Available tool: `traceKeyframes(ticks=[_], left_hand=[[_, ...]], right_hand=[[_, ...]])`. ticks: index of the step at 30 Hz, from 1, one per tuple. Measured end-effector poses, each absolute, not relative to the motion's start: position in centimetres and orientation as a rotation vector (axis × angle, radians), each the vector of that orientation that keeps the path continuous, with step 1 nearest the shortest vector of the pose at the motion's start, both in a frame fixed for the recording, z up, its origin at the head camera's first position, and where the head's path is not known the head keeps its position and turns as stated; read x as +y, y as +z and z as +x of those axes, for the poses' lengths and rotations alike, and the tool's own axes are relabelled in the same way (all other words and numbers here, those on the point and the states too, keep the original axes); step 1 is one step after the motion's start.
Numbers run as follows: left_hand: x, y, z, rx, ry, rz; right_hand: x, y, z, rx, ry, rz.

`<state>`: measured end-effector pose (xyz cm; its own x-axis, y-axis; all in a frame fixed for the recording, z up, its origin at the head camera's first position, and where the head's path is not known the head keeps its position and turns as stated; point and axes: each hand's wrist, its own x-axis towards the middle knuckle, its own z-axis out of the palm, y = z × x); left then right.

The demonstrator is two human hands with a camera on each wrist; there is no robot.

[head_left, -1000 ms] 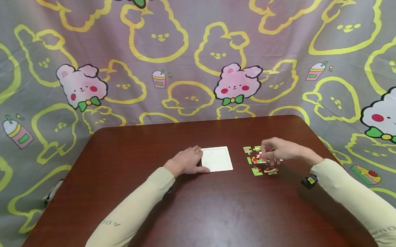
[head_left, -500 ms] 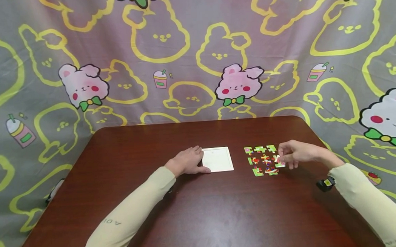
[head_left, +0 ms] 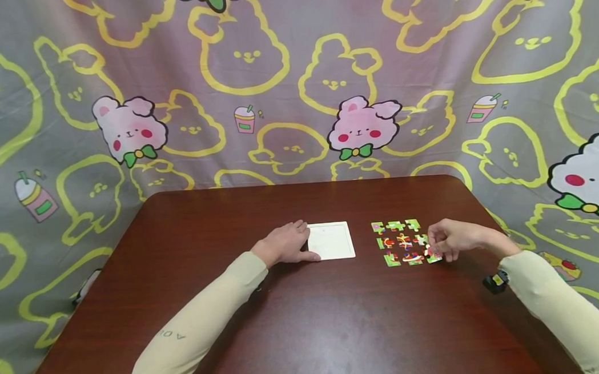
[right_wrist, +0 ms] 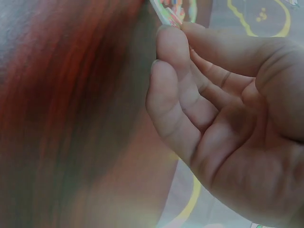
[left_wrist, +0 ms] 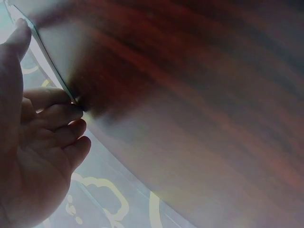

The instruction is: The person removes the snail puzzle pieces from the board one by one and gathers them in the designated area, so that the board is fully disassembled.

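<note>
My left hand (head_left: 284, 244) rests at the left edge of a flat white square puzzle tray (head_left: 332, 242), its thumb at the near corner and fingers at the far one. In the left wrist view the fingertips (left_wrist: 71, 114) meet the tray's edge, lightly bent. Between thumb and fingers my right hand (head_left: 452, 239) pinches a colourful jigsaw piece (head_left: 432, 255) at the near right corner of a grid of pieces. The right wrist view shows that piece (right_wrist: 166, 13) at the fingertips, mostly cut off by the frame's top.
Several green-edged jigsaw pieces (head_left: 404, 240) lie in spaced rows to the right of the tray, picture side up. The brown wooden table (head_left: 307, 318) stands against a grey curtain (head_left: 273, 97) with cartoon prints.
My right hand has moved right off the middle of the pieces, then toward me to the near right corner. A piece now lies at the right of the middle row. The left hand stays put.
</note>
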<state>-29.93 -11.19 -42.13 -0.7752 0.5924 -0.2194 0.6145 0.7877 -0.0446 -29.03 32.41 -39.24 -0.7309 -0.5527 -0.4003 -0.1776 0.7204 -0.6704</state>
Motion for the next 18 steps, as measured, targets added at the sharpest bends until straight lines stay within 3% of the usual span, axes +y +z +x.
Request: traceKeyframes(ticks=[18], left_hand=[[-11.22, -42.48, -30.03, 2.798, -0.147, 0.933]], right_hand=[[32.08, -39.94, -28.98, 2.384, -0.791, -0.455]])
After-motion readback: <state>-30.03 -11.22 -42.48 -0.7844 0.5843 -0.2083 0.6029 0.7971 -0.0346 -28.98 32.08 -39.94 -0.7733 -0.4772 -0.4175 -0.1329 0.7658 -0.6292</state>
